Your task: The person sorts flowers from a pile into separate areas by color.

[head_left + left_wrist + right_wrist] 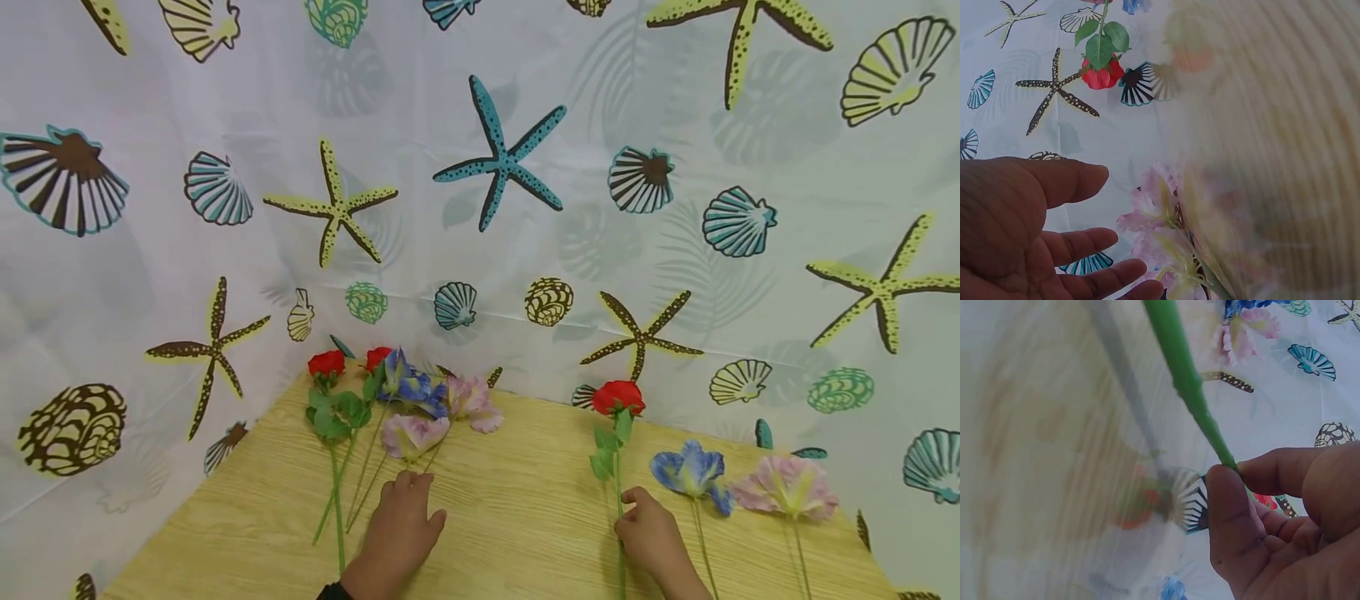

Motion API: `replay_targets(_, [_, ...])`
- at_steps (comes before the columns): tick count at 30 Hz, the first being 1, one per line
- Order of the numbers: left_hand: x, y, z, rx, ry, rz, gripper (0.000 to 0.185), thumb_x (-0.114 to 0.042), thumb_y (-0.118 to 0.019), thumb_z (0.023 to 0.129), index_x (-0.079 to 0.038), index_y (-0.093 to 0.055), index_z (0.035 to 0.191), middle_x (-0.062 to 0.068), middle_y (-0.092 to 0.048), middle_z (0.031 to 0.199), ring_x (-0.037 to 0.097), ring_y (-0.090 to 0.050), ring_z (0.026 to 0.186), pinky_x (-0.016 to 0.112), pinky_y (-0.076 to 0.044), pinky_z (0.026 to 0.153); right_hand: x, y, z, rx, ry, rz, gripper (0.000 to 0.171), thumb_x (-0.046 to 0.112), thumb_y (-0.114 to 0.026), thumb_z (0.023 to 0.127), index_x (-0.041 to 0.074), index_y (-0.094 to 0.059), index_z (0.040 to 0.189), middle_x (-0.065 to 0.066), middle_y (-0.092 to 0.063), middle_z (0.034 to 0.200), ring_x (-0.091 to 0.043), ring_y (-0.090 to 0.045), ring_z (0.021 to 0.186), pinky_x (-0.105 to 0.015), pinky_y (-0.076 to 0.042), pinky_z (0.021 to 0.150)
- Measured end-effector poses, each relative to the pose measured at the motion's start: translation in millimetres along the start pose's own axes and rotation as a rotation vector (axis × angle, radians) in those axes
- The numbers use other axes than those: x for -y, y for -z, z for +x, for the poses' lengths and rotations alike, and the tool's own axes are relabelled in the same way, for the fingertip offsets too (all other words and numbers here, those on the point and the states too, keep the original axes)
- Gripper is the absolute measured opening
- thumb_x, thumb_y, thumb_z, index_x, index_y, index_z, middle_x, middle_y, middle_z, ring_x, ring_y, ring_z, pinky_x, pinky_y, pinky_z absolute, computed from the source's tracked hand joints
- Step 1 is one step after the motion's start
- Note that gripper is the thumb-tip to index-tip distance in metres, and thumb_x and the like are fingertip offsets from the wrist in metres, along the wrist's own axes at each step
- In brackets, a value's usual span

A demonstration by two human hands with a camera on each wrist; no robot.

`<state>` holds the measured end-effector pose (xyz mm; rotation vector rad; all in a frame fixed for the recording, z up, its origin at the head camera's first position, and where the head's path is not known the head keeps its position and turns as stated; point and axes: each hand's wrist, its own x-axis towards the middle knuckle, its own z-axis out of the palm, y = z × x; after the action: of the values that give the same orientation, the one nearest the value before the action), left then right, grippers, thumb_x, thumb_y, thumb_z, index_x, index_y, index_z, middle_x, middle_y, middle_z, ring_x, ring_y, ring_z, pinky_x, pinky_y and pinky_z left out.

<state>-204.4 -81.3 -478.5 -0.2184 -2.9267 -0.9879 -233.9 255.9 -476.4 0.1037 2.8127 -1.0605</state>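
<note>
My right hand (651, 533) pinches the green stem (1188, 394) of an artificial red rose (619, 398) between thumb and finger, low over the wooden table. The rose's head points toward the back edge. On the left, my left hand (399, 523) hovers just below a pink flower (414, 437); in the left wrist view its fingers (1088, 244) are spread and relaxed, holding nothing. Around it lie another pink flower (476, 404), blue flowers (411, 385) and two red roses, one at the far left (326, 363) and one behind (378, 357).
Right of my right hand lie a blue flower (692, 471) and a pink flower (787, 487), stems toward me. The wood-grain table (517, 492) meets a white curtain (420, 117) printed with shells and starfish at its back and left.
</note>
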Motion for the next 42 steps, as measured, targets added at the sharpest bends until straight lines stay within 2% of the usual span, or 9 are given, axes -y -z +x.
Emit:
replay_targets(5, [2.5, 2.3, -0.6, 0.029, -0.099, 0.043, 0.042, -0.014, -0.070, 0.082, 0.002, -0.055, 0.117, 0.016, -0.051, 0.107, 0.036, -0.051, 0.097, 0.040, -0.046, 0.071, -8.1, -1.0, 2.6, 0.006, 0.017, -0.046, 0.033, 0.000, -0.054, 0.082, -0.011, -0.050, 0.114, -0.007, -0.060, 0.080, -0.017, -0.056, 0.065, -0.033, -0.044, 0.054])
replay_targets(8, [3.2, -0.2, -1.5, -0.003, -0.113, 0.157, 0.035, -0.012, -0.072, 0.080, 0.003, -0.057, 0.108, 0.015, -0.050, 0.099, 0.033, -0.051, 0.087, 0.036, -0.046, 0.064, -11.1, -2.7, 2.8, 0.014, 0.017, -0.054, 0.033, -0.001, -0.054, 0.082, -0.011, -0.051, 0.113, -0.006, -0.060, 0.079, -0.017, -0.056, 0.063, -0.033, -0.044, 0.053])
replay_targets(13, [8.7, -7.3, 0.8, -0.045, -0.067, 0.284, 0.026, -0.008, -0.070, 0.080, 0.005, -0.058, 0.100, 0.018, -0.048, 0.090, 0.034, -0.050, 0.076, 0.039, -0.045, 0.056, -12.1, -3.6, 3.3, 0.037, 0.005, -0.049, 0.034, -0.002, -0.054, 0.081, -0.011, -0.051, 0.113, -0.007, -0.060, 0.078, -0.017, -0.054, 0.061, -0.033, -0.043, 0.053])
replay_targets(16, [12.2, -10.9, 3.3, -0.043, -0.050, 0.308, 0.018, -0.001, -0.065, 0.083, 0.005, -0.058, 0.097, 0.019, -0.049, 0.087, 0.034, -0.050, 0.074, 0.042, -0.046, 0.057, -13.7, -3.8, 4.8, 0.054, -0.007, -0.038, 0.034, -0.001, -0.054, 0.082, -0.010, -0.051, 0.114, -0.007, -0.060, 0.079, -0.018, -0.054, 0.059, -0.033, -0.042, 0.053])
replay_targets(20, [12.0, -12.6, 5.3, -0.077, -0.041, 0.348, 0.011, 0.005, -0.061, 0.082, 0.006, -0.059, 0.093, 0.018, -0.048, 0.082, 0.034, -0.051, 0.072, 0.044, -0.047, 0.058, -15.8, -4.4, 5.6, 0.070, -0.010, -0.025, 0.035, -0.002, -0.054, 0.081, -0.010, -0.050, 0.115, -0.006, -0.059, 0.075, -0.018, -0.052, 0.055, -0.033, -0.041, 0.052])
replay_targets(28, [13.3, -6.7, 5.2, -0.123, 0.025, 0.371, 0.004, 0.007, -0.057, 0.084, 0.004, -0.059, 0.086, 0.017, -0.046, 0.080, 0.034, -0.052, 0.068, 0.043, -0.048, 0.054, -17.1, -4.4, 5.7, 0.082, -0.008, -0.034, 0.036, -0.003, -0.055, 0.080, -0.008, -0.050, 0.116, -0.005, -0.057, 0.071, -0.019, -0.051, 0.054, -0.032, -0.040, 0.051])
replay_targets(32, [16.6, 0.1, 3.6, -0.115, 0.033, 0.398, 0.010, 0.006, -0.053, 0.086, 0.002, -0.058, 0.077, 0.015, -0.046, 0.072, 0.033, -0.054, 0.063, 0.044, -0.049, 0.057, -18.1, -4.1, 6.9, 0.086, -0.005, -0.038, 0.036, -0.003, -0.055, 0.080, -0.009, -0.050, 0.115, -0.006, -0.056, 0.066, -0.018, -0.050, 0.049, -0.032, -0.040, 0.050])
replay_targets(37, [18.5, 4.3, 2.8, -0.068, 0.064, 0.385, 0.017, 0.005, -0.053, 0.085, -0.002, -0.060, 0.071, 0.013, -0.053, 0.068, 0.032, -0.059, 0.065, 0.044, -0.050, 0.055, -19.8, -3.8, 7.6, 0.102, -0.016, -0.036, 0.038, -0.002, -0.054, 0.080, -0.010, -0.048, 0.117, -0.007, -0.055, 0.061, -0.018, -0.050, 0.043, -0.032, -0.041, 0.051])
replay_targets(42, [19.5, 3.0, 2.0, -0.085, 0.069, 0.392, 0.018, 0.006, -0.053, 0.084, -0.002, -0.060, 0.070, 0.013, -0.056, 0.067, 0.030, -0.060, 0.065, 0.043, -0.050, 0.054, -17.8, -0.6, 7.0, 0.109, -0.033, -0.063, 0.041, 0.014, -0.061, 0.085, -0.008, -0.049, 0.117, -0.006, -0.059, 0.073, -0.018, -0.055, 0.054, -0.035, -0.044, 0.056])
